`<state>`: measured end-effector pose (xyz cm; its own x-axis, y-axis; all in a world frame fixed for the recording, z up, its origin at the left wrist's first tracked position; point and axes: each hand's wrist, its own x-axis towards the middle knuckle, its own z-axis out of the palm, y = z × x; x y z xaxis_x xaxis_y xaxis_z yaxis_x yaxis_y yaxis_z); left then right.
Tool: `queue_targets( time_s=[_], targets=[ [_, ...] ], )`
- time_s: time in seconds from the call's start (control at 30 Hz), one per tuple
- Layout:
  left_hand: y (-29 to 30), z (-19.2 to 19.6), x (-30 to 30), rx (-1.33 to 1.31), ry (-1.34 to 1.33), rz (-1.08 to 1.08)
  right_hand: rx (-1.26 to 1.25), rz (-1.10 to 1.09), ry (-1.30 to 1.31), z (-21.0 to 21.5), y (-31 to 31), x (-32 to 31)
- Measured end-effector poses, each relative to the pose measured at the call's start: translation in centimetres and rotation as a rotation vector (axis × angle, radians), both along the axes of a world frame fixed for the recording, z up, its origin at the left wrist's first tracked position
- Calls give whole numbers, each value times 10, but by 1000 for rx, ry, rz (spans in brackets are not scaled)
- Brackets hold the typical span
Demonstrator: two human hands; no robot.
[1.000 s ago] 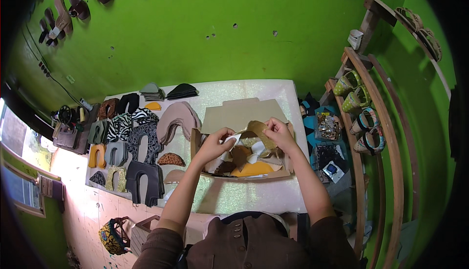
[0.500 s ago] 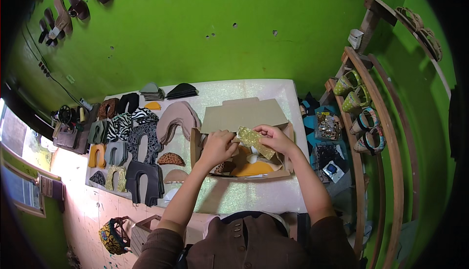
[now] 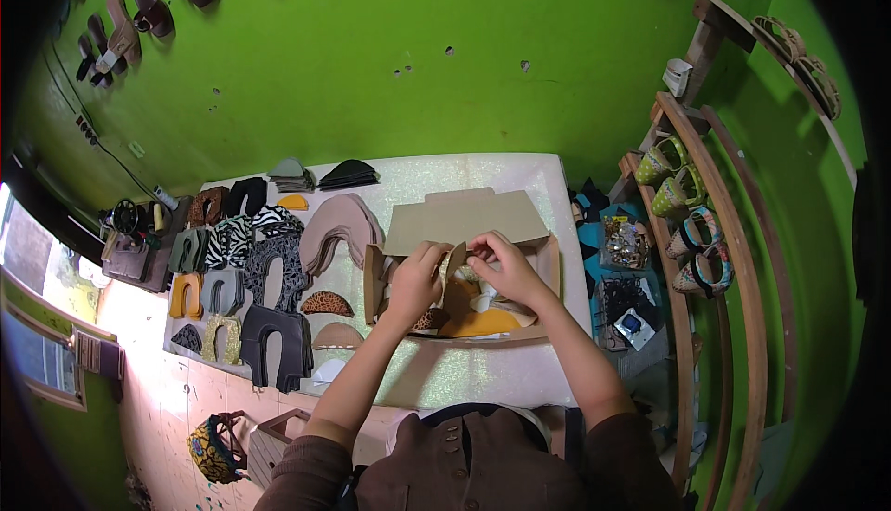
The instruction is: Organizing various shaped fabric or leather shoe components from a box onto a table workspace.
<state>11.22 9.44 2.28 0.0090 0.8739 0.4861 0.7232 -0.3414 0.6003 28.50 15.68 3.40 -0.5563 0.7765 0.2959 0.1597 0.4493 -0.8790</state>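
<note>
The piece (image 3: 453, 266), gold face showing half a second ago, now stands edge-on over the box (image 3: 372, 281). Left hand (image 3: 414, 284): fingers pinching it. Right hand (image 3: 508, 271): fingers curled alongside, grip indeterminable; hold apparently passed left.

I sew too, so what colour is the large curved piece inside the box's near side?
The curved piece is yellow-orange; see the head view.

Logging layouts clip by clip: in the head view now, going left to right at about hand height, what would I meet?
Orange U-shaped pieces → gray U-shaped pieces → leopard-print half-round piece → left hand → held tan piece → right hand → multicoloured sandals.
</note>
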Motion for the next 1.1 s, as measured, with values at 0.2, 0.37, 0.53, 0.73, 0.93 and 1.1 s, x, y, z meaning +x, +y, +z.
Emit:
queue_targets(
  time_s=[0.2, 0.37, 0.53, 0.73, 0.93, 1.1],
  targets=[
    [-3, 11, 11, 71, 231, 131, -191, 107, -74, 0, -18, -12],
    [-2, 3, 8, 43, 201, 161, -90, 120, -110, 0, -11, -9],
    [0, 1, 6, 20, -18, 1, -21, 137, -144, 1, -7, -6],
    [1, -16, -17, -374, -365, -279, 39, 88, -119, 3, 8, 7],
    [-2, -26, -19, -576, -755, -195, -54, -13, -442, -21, 18, 27],
    [-1, -26, -20, -597, -1086, -186, 155, 17, -924, -71, 12, 46]
  ],
)
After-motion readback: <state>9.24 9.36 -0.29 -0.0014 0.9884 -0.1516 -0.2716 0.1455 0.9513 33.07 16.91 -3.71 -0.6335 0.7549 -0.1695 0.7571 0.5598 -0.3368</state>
